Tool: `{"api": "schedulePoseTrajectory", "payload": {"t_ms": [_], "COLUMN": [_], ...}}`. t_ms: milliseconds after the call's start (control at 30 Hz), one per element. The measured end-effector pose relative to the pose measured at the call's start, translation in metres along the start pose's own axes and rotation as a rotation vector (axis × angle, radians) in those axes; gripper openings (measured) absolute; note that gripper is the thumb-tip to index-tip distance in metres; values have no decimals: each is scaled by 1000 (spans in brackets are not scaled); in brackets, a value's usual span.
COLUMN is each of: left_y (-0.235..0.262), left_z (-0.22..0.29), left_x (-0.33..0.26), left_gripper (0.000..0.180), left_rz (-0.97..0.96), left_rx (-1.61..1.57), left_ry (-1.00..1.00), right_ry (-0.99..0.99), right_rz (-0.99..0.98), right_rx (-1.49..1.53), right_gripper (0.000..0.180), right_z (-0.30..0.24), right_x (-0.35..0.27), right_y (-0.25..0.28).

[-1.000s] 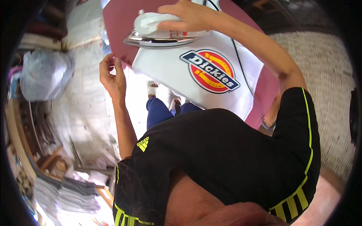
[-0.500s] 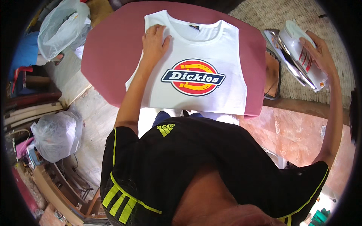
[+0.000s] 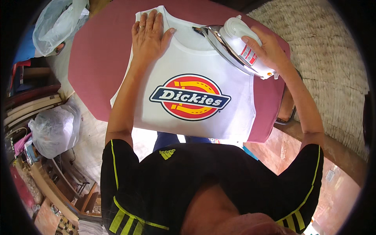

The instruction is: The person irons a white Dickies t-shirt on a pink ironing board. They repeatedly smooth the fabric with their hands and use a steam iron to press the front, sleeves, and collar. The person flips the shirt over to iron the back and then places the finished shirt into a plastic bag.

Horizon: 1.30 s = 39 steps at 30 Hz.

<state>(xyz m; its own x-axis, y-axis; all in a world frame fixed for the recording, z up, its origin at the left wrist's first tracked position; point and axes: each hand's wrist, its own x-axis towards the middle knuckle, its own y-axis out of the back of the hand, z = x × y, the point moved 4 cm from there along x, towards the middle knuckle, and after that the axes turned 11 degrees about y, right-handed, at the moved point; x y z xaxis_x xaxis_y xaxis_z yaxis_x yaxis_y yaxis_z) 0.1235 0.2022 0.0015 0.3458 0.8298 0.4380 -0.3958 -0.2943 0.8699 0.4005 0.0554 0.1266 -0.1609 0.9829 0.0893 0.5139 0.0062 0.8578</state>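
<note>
Left hand spread flat on the white shirt's collar atop the maroon desk, right hand wrapped around the tilted iron just beside those fingers — could scorch skin or fabric if swung carelessly.

A cramped home workspace used for ironing: a maroon padded board sits among stuffed plastic bags, stacked folded cloth, wooden furniture, a woven mat and a bare tiled floor.
</note>
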Motion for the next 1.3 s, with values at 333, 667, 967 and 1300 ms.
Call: {"api": "schedulePoseTrajectory", "payload": {"t_ms": [333,667,967,1300], "left_y": [21,20,18,13], "left_z": [14,6,5,4], "left_x": [1,0,1,-2], "left_gripper": [60,54,52,52], "left_rz": [-27,-37,-50,-4], "left_rx": [-69,-120,-135,-89], "left_ry": [21,31,45,14], "right_ry": [40,93,22,54], "right_rz": [-232,-288,-386,-429], "right_rx": [47,75,60,163], "right_gripper": [36,32,32,38], "right_z": [-7,-22,-26,-3], "right_x": [36,58,74,64], "right_y": [2,-10,-18,-14]}}
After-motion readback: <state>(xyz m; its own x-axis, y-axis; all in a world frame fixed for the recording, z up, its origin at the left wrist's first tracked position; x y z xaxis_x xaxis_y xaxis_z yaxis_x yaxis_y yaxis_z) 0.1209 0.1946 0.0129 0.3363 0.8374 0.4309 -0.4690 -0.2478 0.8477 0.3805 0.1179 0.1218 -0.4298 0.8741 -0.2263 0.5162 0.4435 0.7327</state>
